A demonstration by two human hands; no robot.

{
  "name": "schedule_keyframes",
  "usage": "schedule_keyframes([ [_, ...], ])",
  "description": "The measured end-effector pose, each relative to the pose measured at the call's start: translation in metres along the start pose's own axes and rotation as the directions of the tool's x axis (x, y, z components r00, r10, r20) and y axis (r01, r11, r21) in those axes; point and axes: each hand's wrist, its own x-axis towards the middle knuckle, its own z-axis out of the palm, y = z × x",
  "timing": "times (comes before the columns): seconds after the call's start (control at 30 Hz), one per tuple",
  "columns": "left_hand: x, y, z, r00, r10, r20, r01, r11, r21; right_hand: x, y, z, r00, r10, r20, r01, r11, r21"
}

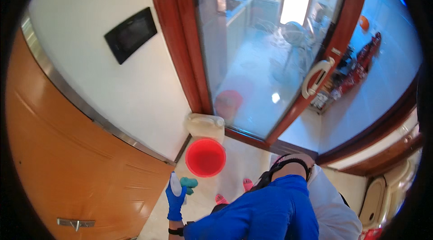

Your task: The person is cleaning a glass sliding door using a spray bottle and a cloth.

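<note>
My left hand [176, 199], in a blue glove, is at the lower left beside the orange-brown door. Its fingers are wrapped around a white rounded object [175, 184] that looks like a bottle. Against these fingers shows a teal bundle [188, 184], perhaps cloth; whether it is held or lies behind them is unclear. A red bucket [205, 157] stands on the floor just beyond. My right arm, blue-sleeved, bends across the lower middle. Past its black wrist strap, only a pale, foreshortened part of what seems my right hand [303, 159] shows; its fingers are hidden.
A beige lidded bin [205, 125] sits behind the bucket, at the red-brown frame of a glass door [250, 70] with a curved handle [318, 77]. A black wall panel [131, 35] hangs left. Pink footwear [221, 199] shows on the pale floor.
</note>
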Motion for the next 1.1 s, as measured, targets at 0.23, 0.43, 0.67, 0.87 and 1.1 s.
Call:
schedule_keyframes([
  [0.23, 0.026, -0.019, -0.033, 0.916, 0.401, -0.002, -0.372, 0.852, 0.368, -0.044, -0.011, -0.009, 0.933, 0.129, -0.336, -0.319, 0.728, -0.607],
  [0.43, 0.018, -0.065, -0.077, 0.922, 0.376, -0.09, -0.337, 0.896, 0.29, -0.269, -0.014, -0.075, 0.538, -0.295, -0.79, -0.811, -0.434, -0.391],
  [0.67, -0.018, -0.081, -0.146, 0.93, 0.263, -0.256, -0.159, 0.917, 0.365, -0.522, 0.015, -0.031, -0.019, -0.175, -0.984, -0.737, -0.663, 0.132],
  [0.87, -0.036, -0.071, -0.174, 0.925, 0.256, -0.281, -0.145, 0.921, 0.362, -0.521, 0.032, -0.046, -0.156, 0.078, -0.985, -0.712, -0.7, 0.057],
  [1.1, -0.031, -0.019, -0.134, 0.928, 0.372, 0.01, -0.337, 0.828, 0.448, -0.461, 0.055, -0.099, 0.048, 0.113, -0.992, -0.716, -0.688, -0.113],
])
